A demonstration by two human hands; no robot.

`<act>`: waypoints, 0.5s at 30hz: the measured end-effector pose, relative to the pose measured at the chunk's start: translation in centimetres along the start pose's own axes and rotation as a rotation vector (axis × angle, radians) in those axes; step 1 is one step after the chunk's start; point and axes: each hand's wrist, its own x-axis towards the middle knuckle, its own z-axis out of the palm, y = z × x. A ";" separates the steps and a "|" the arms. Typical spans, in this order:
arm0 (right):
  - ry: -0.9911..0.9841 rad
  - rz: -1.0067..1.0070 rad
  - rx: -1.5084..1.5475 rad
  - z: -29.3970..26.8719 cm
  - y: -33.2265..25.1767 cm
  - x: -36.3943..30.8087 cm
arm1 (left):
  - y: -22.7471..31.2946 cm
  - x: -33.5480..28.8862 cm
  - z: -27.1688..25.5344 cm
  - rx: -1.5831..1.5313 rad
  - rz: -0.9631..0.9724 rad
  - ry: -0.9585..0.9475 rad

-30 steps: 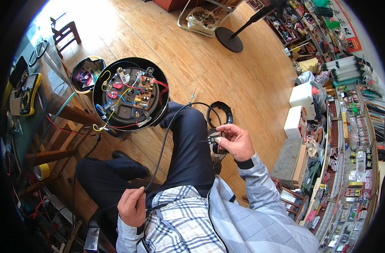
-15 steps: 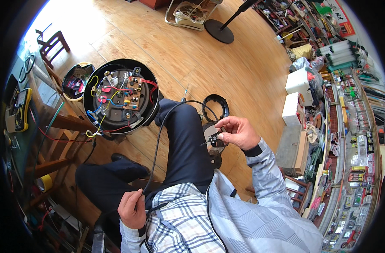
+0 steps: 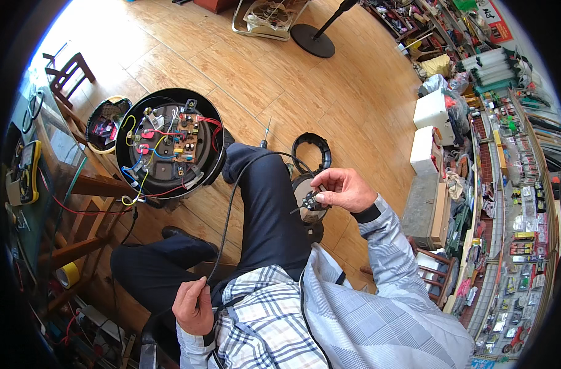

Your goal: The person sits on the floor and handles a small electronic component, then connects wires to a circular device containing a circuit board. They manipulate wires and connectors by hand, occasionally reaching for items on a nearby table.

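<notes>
My right hand (image 3: 349,195) pinches a small black plug-like part with metal bits (image 3: 311,200) between thumb and fingers; its exact kind is hard to make out. From there a black cable (image 3: 230,200) arcs over my raised knee and down to my left hand (image 3: 193,305), whose closed fingers grip it near my lap. Ahead on the left is a round black appliance housing (image 3: 217,114), open at the top. Inside it a brown circuit board (image 3: 186,138) shows, with red, blue, yellow and white wires around it.
A black ring (image 3: 297,149) and a screwdriver (image 3: 265,138) lie on the wooden floor beyond my knee. At left, a glass-topped table holds a yellow multimeter (image 3: 30,172). A black round stand base (image 3: 312,40) is farther off. Crowded shelves (image 3: 514,246) line the right, beside white boxes (image 3: 429,117).
The whole view has shifted slightly. The small black part in my right hand is tilted a little differently; both hands keep their grips.
</notes>
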 end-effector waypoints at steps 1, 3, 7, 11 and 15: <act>0.002 0.002 -0.002 0.0 0.0 0.0 | 0.0 0.0 0.0 0.000 0.008 0.003; 0.005 0.005 -0.007 -0.1 0.0 0.0 | -0.1 0.1 0.1 -0.001 0.024 0.011; 0.003 0.006 0.013 -0.1 0.4 0.3 | -0.1 0.0 0.1 0.003 0.015 0.013; 0.037 0.035 -0.015 -0.2 0.7 0.5 | -0.3 0.0 0.1 -0.001 0.012 0.011; 0.073 -0.006 -0.007 -0.1 1.2 0.7 | -0.4 -0.1 0.1 -0.001 0.010 0.011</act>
